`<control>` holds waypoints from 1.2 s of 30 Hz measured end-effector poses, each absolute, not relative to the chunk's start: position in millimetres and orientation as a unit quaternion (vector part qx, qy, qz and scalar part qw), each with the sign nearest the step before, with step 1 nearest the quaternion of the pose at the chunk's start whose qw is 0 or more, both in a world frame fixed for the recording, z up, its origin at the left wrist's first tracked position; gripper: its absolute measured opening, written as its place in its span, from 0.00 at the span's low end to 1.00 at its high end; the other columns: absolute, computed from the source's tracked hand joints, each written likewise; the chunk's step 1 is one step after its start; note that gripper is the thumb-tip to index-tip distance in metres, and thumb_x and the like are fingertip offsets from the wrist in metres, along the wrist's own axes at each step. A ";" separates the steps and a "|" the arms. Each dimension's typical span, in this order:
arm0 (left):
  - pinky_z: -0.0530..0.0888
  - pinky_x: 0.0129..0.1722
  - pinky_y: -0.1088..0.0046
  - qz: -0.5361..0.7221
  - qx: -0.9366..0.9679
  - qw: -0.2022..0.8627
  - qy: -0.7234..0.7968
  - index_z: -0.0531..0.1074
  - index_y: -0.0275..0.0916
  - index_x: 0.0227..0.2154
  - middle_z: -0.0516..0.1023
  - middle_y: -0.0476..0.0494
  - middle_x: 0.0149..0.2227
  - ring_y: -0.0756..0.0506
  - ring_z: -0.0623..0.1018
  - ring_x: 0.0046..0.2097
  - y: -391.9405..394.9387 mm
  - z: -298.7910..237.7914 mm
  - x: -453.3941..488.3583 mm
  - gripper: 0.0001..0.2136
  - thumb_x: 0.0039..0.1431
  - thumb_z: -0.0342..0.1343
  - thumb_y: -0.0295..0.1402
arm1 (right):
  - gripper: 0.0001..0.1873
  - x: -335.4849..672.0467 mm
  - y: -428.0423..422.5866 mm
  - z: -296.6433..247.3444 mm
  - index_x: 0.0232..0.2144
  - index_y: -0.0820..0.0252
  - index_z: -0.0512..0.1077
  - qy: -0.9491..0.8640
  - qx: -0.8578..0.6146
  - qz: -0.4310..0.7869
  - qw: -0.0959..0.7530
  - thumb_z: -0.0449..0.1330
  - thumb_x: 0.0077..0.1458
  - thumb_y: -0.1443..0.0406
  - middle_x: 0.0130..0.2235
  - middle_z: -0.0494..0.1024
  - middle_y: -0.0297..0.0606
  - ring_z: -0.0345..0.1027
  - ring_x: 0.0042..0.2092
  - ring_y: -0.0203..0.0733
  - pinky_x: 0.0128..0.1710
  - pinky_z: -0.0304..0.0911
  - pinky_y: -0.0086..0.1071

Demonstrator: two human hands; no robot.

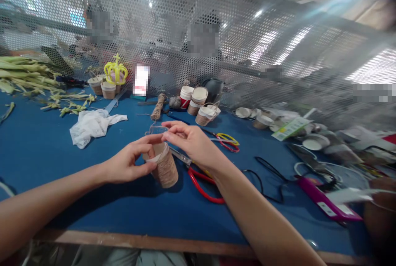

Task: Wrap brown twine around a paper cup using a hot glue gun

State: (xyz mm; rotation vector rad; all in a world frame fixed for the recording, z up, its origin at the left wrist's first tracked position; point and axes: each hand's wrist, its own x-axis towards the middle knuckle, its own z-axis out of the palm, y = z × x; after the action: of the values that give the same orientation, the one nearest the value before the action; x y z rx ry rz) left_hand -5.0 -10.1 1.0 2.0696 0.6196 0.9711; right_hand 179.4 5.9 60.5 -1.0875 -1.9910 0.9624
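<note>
Tilted toward me just above the table is a small paper cup (167, 170) wrapped in brown twine. My left hand (131, 161) grips it at the rim, thumb outside and fingers reaching into the mouth. At the cup's far rim, my right hand (188, 140) is closed in a pinch, with a thin strand of twine (152, 128) running to the fingertips; the exact hold is partly hidden. Behind the hands lies a bundle of twine (158, 107). Red-handled scissors (201, 187) rest under my right wrist, their blades toward the cup.
Yellow-and-red scissors (227, 142) lie to the right. Several wrapped cups (206, 114) stand at the back by a mesh partition (241, 47). A crumpled white cloth (93, 125) and green husks (21, 74) are left. A purple tool (324, 200) with a cord lies right, near another person's hand.
</note>
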 end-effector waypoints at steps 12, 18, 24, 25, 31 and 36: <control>0.64 0.53 0.57 0.366 0.713 0.556 0.221 0.65 0.34 0.24 0.61 0.34 0.58 0.37 0.64 0.58 -15.4 11.1 -6.0 0.10 0.56 0.54 0.34 | 0.10 204.8 -15.0 46.4 0.22 0.60 0.67 -0.667 -0.445 0.420 0.425 0.60 0.48 0.60 0.39 0.73 0.38 0.66 0.40 0.39 0.42 0.61 0.34; 0.64 0.53 0.58 0.362 0.711 0.565 0.210 0.66 0.34 0.24 0.61 0.35 0.58 0.37 0.64 0.58 -17.4 11.8 -5.2 0.09 0.56 0.55 0.33 | 0.10 204.9 -15.9 38.6 0.21 0.60 0.68 -0.648 -0.443 0.443 0.433 0.60 0.47 0.61 0.37 0.74 0.37 0.66 0.37 0.36 0.39 0.60 0.32; 0.64 0.52 0.57 0.357 0.715 0.564 0.206 0.67 0.33 0.24 0.61 0.35 0.58 0.36 0.64 0.58 -18.6 13.2 -5.1 0.09 0.56 0.55 0.32 | 0.11 204.7 -16.2 35.2 0.20 0.61 0.67 -0.631 -0.448 0.467 0.428 0.61 0.46 0.60 0.37 0.74 0.37 0.65 0.37 0.36 0.40 0.60 0.32; 0.64 0.52 0.57 0.357 0.715 0.565 0.204 0.67 0.33 0.24 0.61 0.35 0.58 0.36 0.64 0.58 -18.7 13.3 -5.1 0.08 0.56 0.55 0.32 | 0.11 204.6 -16.8 35.1 0.20 0.61 0.67 -0.631 -0.449 0.467 0.427 0.61 0.46 0.60 0.37 0.74 0.37 0.65 0.37 0.36 0.40 0.60 0.32; 0.61 0.55 0.54 0.357 0.698 0.592 0.186 0.67 0.34 0.24 0.59 0.37 0.59 0.36 0.63 0.58 -19.6 14.5 -4.8 0.08 0.56 0.55 0.31 | 0.11 203.7 -18.9 32.3 0.20 0.60 0.66 -0.624 -0.441 0.485 0.425 0.61 0.46 0.60 0.36 0.73 0.36 0.64 0.35 0.35 0.38 0.59 0.32; 0.61 0.55 0.55 0.363 0.675 0.619 0.171 0.66 0.34 0.23 0.61 0.38 0.57 0.37 0.64 0.58 -20.4 15.4 -5.7 0.08 0.55 0.56 0.31 | 0.11 203.4 -18.2 28.4 0.20 0.60 0.66 -0.600 -0.425 0.519 0.436 0.63 0.45 0.60 0.37 0.73 0.36 0.64 0.36 0.35 0.39 0.58 0.31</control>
State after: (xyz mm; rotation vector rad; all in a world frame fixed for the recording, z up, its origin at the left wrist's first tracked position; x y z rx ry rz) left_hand -5.7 -20.4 15.4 1.5538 0.3938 0.8355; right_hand 203.4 -18.2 28.4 -1.0583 -1.4918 1.2913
